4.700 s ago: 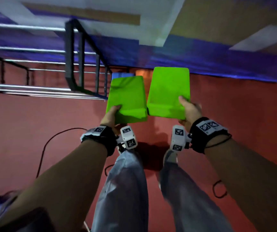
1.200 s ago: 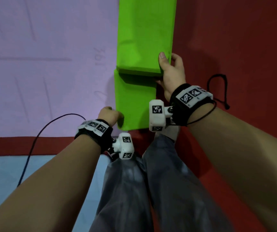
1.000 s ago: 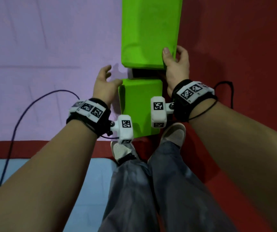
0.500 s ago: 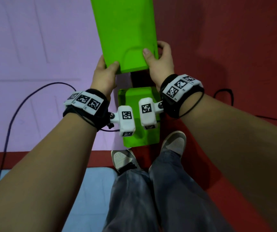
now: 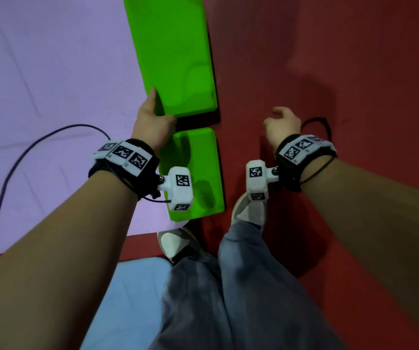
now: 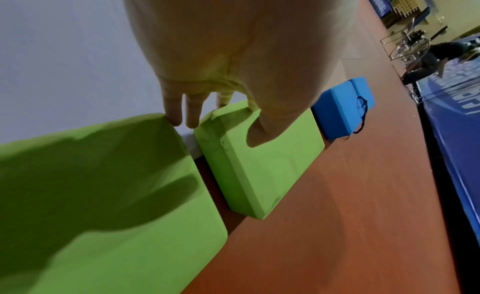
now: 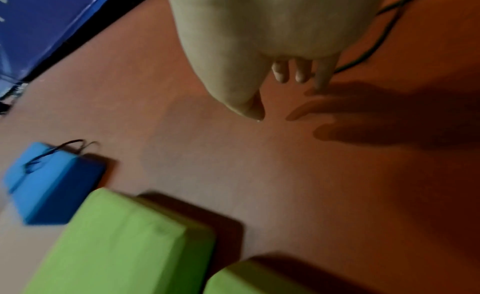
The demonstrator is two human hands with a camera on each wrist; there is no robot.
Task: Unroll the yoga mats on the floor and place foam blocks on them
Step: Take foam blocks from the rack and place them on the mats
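Where the purple yoga mat [image 5: 51, 72] meets the red floor [image 5: 329, 59], two green foam blocks [image 5: 173, 54] lie end to end along its right edge, a narrow gap between them. Your left hand [image 5: 152, 117] grips the far block's near corner. Your right hand [image 5: 281, 125] hangs released over bare floor.

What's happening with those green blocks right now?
A person is setting two green foam blocks along the edge of the purple yoga mat. The left hand grips the near corner of the far green block. The near green block lies flat in line behind it. The right hand hangs open over the red floor, holding nothing.
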